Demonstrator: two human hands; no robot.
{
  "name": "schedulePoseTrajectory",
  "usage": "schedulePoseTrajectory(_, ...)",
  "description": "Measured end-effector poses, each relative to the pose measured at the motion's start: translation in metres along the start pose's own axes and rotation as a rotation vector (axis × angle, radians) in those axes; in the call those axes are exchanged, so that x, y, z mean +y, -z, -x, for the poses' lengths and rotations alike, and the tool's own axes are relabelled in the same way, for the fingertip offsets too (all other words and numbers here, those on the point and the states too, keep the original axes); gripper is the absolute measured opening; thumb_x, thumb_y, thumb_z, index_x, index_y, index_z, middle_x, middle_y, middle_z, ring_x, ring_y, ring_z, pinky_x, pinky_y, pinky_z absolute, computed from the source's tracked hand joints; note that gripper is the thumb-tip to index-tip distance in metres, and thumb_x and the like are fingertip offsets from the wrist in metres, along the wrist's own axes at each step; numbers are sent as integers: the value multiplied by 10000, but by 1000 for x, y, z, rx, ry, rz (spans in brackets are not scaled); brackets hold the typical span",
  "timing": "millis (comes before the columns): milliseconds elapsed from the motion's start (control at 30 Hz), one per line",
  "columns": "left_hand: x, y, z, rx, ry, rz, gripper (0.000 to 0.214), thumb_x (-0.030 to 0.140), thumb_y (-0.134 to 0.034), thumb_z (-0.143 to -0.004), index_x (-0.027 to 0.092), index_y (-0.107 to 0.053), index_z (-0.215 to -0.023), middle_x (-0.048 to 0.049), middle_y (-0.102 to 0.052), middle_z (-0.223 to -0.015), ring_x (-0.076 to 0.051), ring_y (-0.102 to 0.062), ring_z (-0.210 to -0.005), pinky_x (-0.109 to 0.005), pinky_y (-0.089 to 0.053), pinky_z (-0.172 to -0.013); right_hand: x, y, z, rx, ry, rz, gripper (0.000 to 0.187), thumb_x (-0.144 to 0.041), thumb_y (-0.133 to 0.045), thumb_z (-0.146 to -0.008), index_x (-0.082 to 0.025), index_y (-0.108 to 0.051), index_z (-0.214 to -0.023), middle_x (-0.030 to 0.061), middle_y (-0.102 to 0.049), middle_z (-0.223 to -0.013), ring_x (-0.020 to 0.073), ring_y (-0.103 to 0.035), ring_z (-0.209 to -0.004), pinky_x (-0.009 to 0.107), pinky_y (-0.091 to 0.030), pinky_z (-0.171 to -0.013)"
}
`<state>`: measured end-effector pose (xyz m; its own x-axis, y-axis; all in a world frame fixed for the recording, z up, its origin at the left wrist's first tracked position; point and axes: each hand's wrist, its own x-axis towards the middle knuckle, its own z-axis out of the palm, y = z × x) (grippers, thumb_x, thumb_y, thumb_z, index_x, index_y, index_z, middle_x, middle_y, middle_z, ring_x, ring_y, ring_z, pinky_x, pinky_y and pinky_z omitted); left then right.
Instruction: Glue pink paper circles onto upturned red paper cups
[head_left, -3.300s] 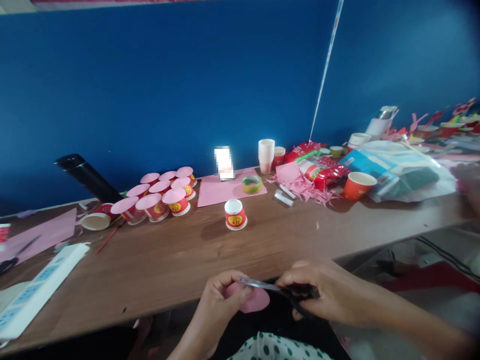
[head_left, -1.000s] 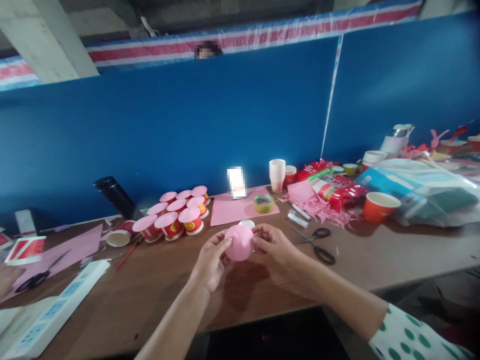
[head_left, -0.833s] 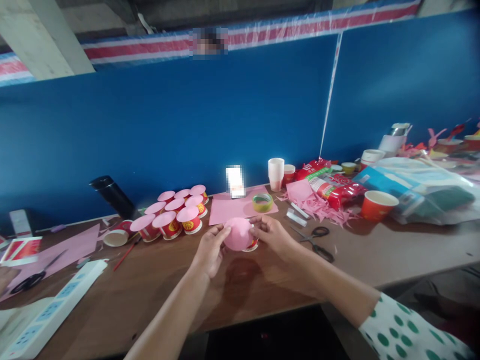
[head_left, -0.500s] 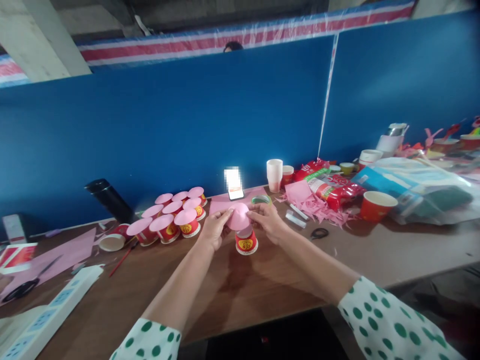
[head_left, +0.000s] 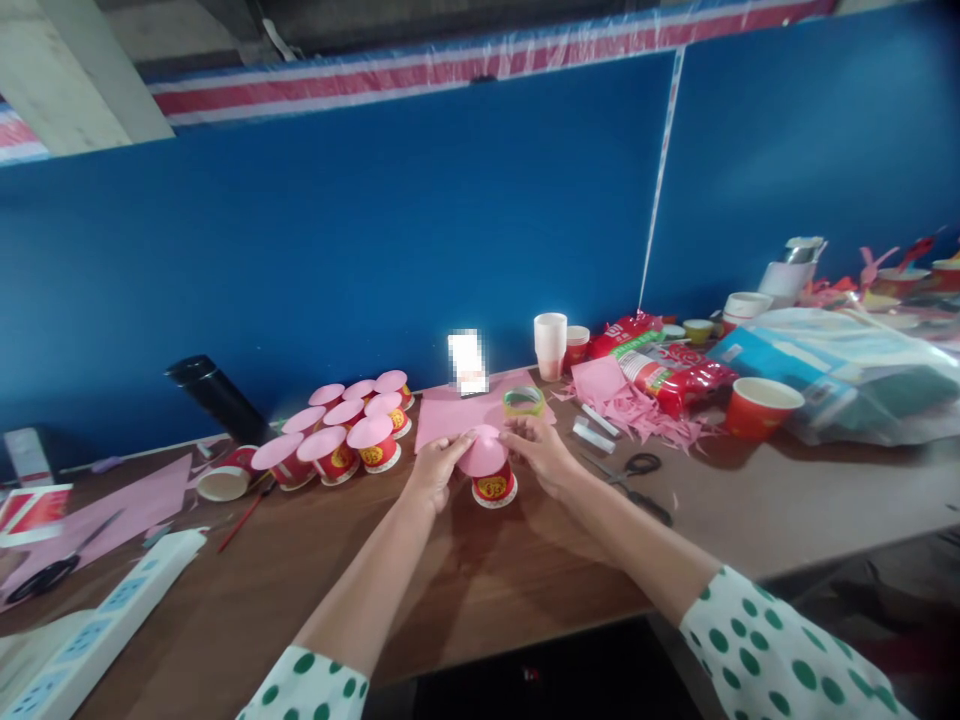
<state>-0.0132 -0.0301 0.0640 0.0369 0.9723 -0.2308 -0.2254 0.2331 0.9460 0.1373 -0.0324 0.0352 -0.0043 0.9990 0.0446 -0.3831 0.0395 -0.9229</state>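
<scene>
We have a disc over a cup on our bench. Left of it stand more cups; right, scissors; behind, tape on paper.

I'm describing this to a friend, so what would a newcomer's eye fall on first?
Probably the broad blue wall behind the table. Next, the cluster of red cups topped with pink discs, left of center. Then the left hand and right hand in the middle, gripping a pink disc over another red cup.

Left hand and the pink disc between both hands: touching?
Touching. The head view shows the left hand pinching the pink disc, with its thumb lapping over the disc's left edge.
</scene>
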Motion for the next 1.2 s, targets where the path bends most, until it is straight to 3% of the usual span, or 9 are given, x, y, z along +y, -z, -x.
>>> schedulePoseTrajectory(367, -16, 1, -6, -95, -46, 6, 322, 327, -756, -541, 106, -683, -763, -76, -690, -735, -143, -598, -655, -251, -452, -619, 8, 10, 3, -5, 6, 38, 338, -291, -718, -596, -149, -531, -839, -47, -560, -613, 59, -476, -486, 188, -352, -458)
schedulePoseTrajectory(800, -21, 1, -6, -43, -113, -80, 326, 366, -744, -545, 122, -686, -753, -15, -651, -592, -95, -536, -521, -200, -377, -496, 7, 12, 5, 31, -2, 34, 331, -297, -709, -587, -156, -539, -834, -58, -546, -595, 52, -458, -465, 184, -348, -447)
schedulePoseTrajectory(1200, -27, 3, -9, -47, -120, -87, 363, 393, -736, -546, 117, -683, -776, -45, -669, -675, -109, -547, -573, -203, -387, -514, 15, 12, 3, 13, -28, -20, 383, -323, -727, -564, -165, -527, -850, -37, -573, -653, 60, -485, -491, 179, -382, -446)
